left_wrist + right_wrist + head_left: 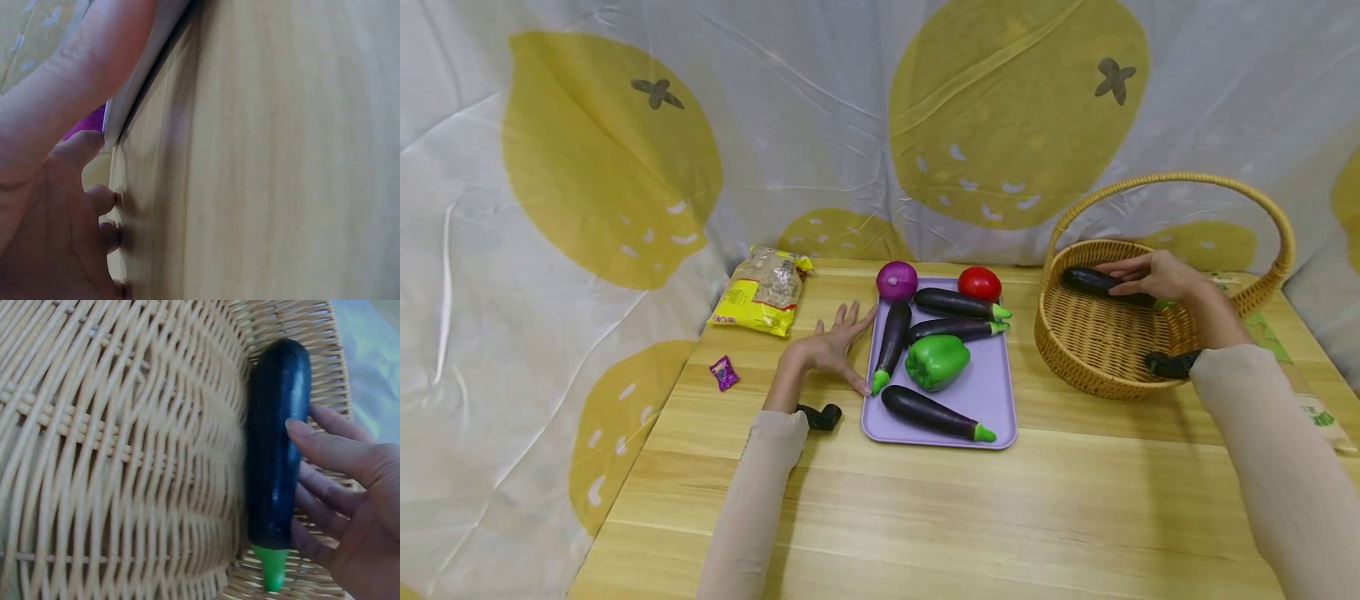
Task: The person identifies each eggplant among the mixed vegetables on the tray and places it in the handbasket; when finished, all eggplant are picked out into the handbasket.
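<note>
Inside the wicker basket point(1093, 350), my right hand point(1161, 275) holds a dark eggplant point(1093, 281) along the far wall. The right wrist view shows my thumb on the eggplant point(278, 444) and the other fingers behind it, its green stem pointing down. My left hand point(831, 346) has its fingers spread at the left edge of the lilac tray point(992, 392), thumb tip close to the rim. On that tray lie a green bell pepper point(937, 362), a red tomato point(979, 284), a purple onion point(897, 282) at the corner, and several eggplants point(936, 414).
A yellow bag of dried food point(763, 292) lies at the back left, with a small purple wrapped candy point(724, 373) in front of it. The basket's tall handle point(1172, 177) arches over its opening. Partly behind my right arm is a flat printed bag point(1318, 412).
</note>
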Available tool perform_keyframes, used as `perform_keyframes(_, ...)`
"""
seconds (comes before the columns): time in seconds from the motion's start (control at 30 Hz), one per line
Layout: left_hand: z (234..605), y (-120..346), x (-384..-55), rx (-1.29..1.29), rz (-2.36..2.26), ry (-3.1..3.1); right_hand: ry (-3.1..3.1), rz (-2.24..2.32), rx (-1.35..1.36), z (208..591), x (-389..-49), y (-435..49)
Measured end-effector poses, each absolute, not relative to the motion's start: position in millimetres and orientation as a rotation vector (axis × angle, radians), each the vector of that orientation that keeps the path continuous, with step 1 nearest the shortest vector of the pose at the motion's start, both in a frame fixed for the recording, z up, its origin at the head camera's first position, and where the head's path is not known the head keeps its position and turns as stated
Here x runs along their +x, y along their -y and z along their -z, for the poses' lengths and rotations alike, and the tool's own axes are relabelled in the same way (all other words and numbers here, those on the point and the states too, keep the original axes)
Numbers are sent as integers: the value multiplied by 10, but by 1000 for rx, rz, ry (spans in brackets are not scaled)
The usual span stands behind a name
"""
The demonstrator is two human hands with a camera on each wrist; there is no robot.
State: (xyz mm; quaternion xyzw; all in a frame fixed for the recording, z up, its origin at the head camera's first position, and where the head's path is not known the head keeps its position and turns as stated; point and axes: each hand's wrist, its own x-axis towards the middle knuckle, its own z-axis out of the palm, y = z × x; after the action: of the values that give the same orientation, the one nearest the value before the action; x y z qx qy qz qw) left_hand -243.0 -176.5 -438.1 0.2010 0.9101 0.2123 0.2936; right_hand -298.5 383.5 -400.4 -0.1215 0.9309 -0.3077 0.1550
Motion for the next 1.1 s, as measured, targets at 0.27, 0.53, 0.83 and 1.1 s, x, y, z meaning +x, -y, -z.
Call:
perform_keyframes(0.27,4405,1763,-2451,522,-520,-2438,-2620,689,-455,3630,-2789,-3734)
perform_keyframes(0.53,4346,1769,-2424,543,-567,-2429,-2592,683,-588,3251,-2286,-3432)
perform_keyframes(0.83,4363,1758,-2411,540,-576,-2420,-2680,876,-845,3319,-1688,-2984)
perform_keyframes(1.1,4381,1767,-2411,540,-577,-2418,-2589,1000,-1008,3593,-1403,-2458)
